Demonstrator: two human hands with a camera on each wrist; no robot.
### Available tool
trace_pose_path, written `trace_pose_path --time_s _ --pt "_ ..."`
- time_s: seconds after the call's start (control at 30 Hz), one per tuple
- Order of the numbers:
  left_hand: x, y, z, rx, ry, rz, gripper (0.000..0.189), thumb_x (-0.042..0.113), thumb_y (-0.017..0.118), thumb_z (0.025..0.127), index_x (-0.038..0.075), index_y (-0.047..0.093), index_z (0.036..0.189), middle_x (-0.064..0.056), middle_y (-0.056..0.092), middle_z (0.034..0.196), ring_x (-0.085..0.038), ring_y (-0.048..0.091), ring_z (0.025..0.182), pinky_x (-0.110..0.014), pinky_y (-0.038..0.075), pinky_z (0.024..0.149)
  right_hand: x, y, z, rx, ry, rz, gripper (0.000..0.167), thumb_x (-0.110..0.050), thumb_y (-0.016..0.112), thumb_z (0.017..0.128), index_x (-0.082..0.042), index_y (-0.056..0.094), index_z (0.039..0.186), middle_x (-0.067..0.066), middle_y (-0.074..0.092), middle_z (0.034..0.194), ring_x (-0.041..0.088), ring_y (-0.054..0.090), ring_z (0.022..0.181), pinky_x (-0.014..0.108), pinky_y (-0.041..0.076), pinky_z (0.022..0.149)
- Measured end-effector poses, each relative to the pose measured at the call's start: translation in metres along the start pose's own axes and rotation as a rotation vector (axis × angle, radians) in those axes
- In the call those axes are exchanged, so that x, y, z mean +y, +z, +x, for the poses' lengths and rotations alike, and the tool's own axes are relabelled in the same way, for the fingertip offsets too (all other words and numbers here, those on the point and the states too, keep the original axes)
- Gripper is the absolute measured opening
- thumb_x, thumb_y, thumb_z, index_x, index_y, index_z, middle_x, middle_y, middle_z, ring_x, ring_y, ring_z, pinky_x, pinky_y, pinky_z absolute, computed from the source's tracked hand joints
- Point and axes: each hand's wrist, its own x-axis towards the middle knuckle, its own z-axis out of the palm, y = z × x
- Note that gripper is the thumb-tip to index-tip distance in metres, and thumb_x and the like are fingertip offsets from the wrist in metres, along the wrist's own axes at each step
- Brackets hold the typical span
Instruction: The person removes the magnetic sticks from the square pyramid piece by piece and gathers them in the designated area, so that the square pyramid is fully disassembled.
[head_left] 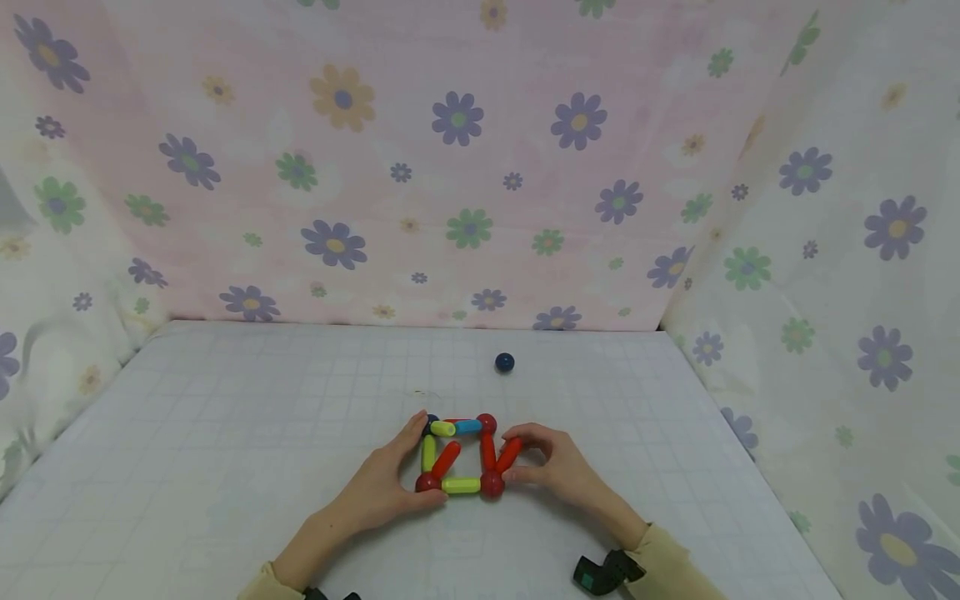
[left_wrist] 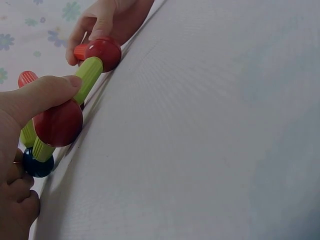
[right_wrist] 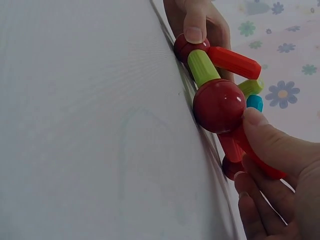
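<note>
A four-cornered frame of ball-and-stick magnetic building pieces lies on the table, three red balls and one dark blue ball at its corners. My left hand [head_left: 382, 483] grips its left side, thumb on the near-left red ball [left_wrist: 59, 124] and fingers by the dark blue corner ball [left_wrist: 38, 163]. My right hand [head_left: 558, 462] pinches a red stick [head_left: 509, 455] that slants up from the near-right red ball [right_wrist: 220, 106]. A yellow-green stick [head_left: 461, 485] joins the two near balls. Another red stick [head_left: 447, 458] rises from the near-left ball. At the far side are a short green stick [head_left: 443, 428] and a blue stick [head_left: 469, 427].
A loose dark blue ball [head_left: 505, 362] lies farther back on the white table [head_left: 225, 400]. Flowered cloth [head_left: 408, 267] hangs behind the table and along both sides. A black wrist strap [head_left: 607, 572] shows at the right sleeve.
</note>
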Motion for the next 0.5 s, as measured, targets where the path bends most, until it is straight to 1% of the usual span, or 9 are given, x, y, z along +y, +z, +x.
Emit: trace_pose_path --time_s 0.1,0.23,0.33,0.5 --pt "-0.0008 0.0008 0.0001 0.002 0.000 -0.001 0.107 0.052 0.082 0.075 0.020 0.024 0.160 0.002 0.025 0.165 -0.025 0.027 0.151 -0.058 0.033 0.116 0.0014 0.0002 -0.0002 0.006 -0.004 0.015 0.047 -0.025 0.086 0.078 -0.015 0.067 0.120 -0.003 0.068 0.112 0.016 0.061 0.104 0.033 0.047 0.102" --pt "-0.0012 0.0013 0.0002 0.002 0.004 -0.007 0.107 0.052 0.083 0.076 0.020 0.024 0.160 0.002 0.025 0.165 -0.025 0.026 0.152 -0.057 0.032 0.116 0.0039 0.0009 0.0000 0.010 -0.015 0.021 0.043 -0.022 0.087 0.077 -0.012 0.066 0.114 0.000 0.067 0.105 0.017 0.062 0.099 0.027 0.050 0.095" --pt "-0.0009 0.0012 0.0003 0.001 0.002 -0.010 0.108 0.052 0.083 0.075 0.020 0.024 0.160 0.003 0.025 0.165 -0.025 0.026 0.152 -0.057 0.032 0.116 0.0045 0.0008 0.0001 0.003 -0.015 0.029 0.040 -0.022 0.087 0.077 -0.013 0.065 0.110 0.001 0.067 0.102 0.018 0.062 0.096 0.026 0.051 0.091" --pt "-0.0008 0.0012 0.0004 0.003 -0.002 -0.007 0.108 0.052 0.083 0.075 0.020 0.024 0.160 0.003 0.025 0.165 -0.025 0.026 0.152 -0.057 0.032 0.116 0.0039 -0.0001 0.0001 -0.022 -0.012 0.049 0.037 -0.023 0.086 0.078 -0.014 0.064 0.106 0.001 0.073 0.100 0.018 0.066 0.095 0.027 0.049 0.090"
